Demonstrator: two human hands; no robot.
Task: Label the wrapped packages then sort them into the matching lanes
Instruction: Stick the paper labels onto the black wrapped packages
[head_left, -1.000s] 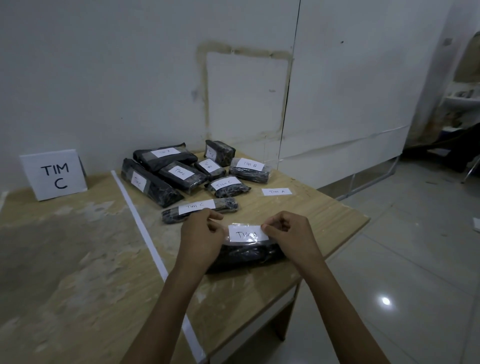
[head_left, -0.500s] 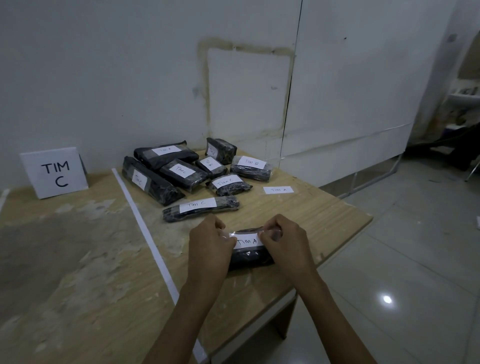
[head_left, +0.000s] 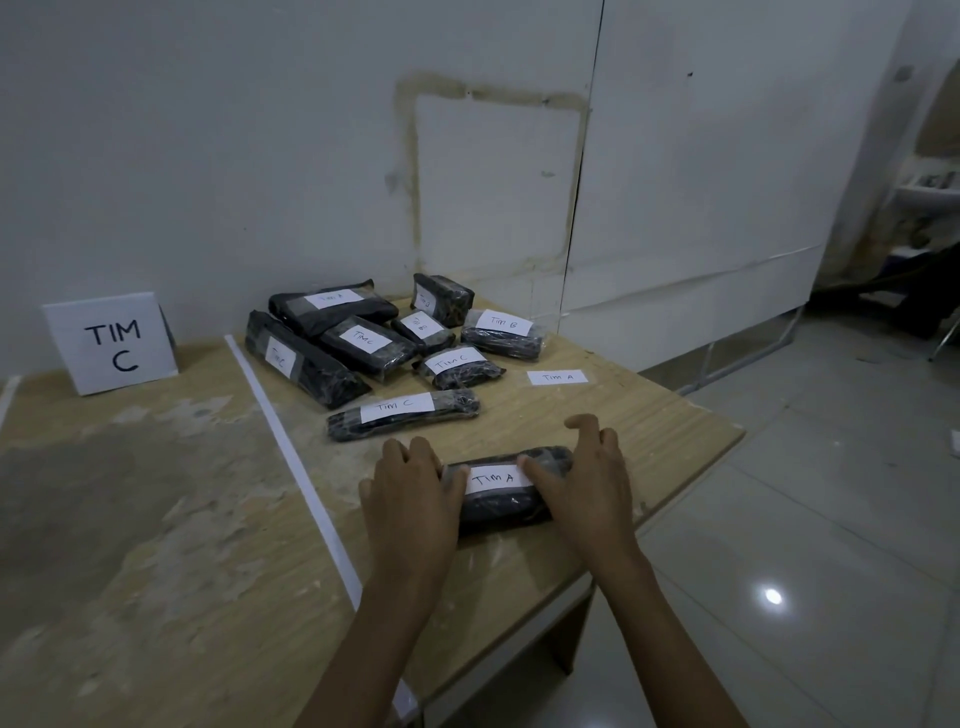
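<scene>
A black wrapped package lies on the wooden table near its front right edge, with a white "TIM A" label on top. My left hand rests over the package's left end, its thumb pressing the label's left edge. My right hand covers the right end, thumb pressing the label's right edge, fingers spread and slightly raised. Neither hand grips the package.
Several labelled black packages lie grouped at the back of this lane. A loose "TIM A" label lies flat beside them. A white tape line divides the table; a "TIM C" sign stands left of it.
The label was held stretched above the package; it has come down onto it. The package now lies flat on the table, and both hands press on the label's ends.
</scene>
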